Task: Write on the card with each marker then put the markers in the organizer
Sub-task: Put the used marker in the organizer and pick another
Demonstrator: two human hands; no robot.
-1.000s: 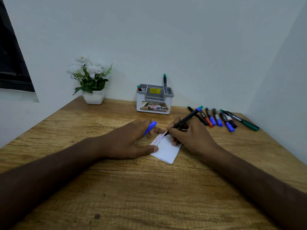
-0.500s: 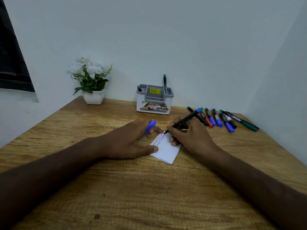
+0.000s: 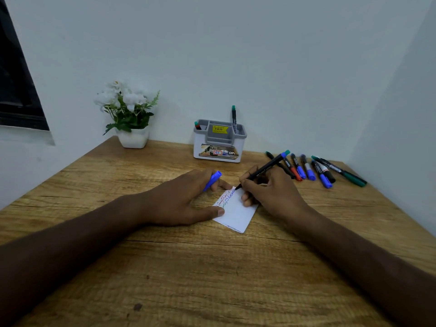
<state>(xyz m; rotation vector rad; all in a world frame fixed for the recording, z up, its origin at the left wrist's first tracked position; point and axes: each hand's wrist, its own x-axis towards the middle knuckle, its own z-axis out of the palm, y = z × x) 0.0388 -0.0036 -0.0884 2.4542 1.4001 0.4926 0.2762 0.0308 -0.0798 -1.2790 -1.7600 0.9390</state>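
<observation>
Card [image 3: 237, 212] lies flat on the tabletop [image 3: 212, 279], pinned under the left hand [image 3: 181, 201] at its near-left edge and under the heel and curled fingers of the right hand [image 3: 271, 194] on its far-right side. Lines of red, blue and green writing fill its far end. The right hand pinches a black marker [image 3: 262, 172] in a writing grip, the tip touching the card's far corner. Against a second ago the tip has crept slightly along the line while both hands stayed planted, so I judge this marker's line is nearly written and capping comes next. The left hand grips the blue cap [image 3: 212, 180] between its fingers, with the thumb pressed on the card.

Beyond the right hand, a row of loose markers [image 3: 316, 169] waits on the tabletop, so most of the task remains. Beyond both hands stands the organizer [image 3: 219, 147]: a green-tipped marker [image 3: 233, 119] upright in its right-hand slot, and two marker ends, one green and one red [image 3: 197, 125], showing in its left slot. A potted plant [image 3: 129, 119] sits far beyond the left hand.
</observation>
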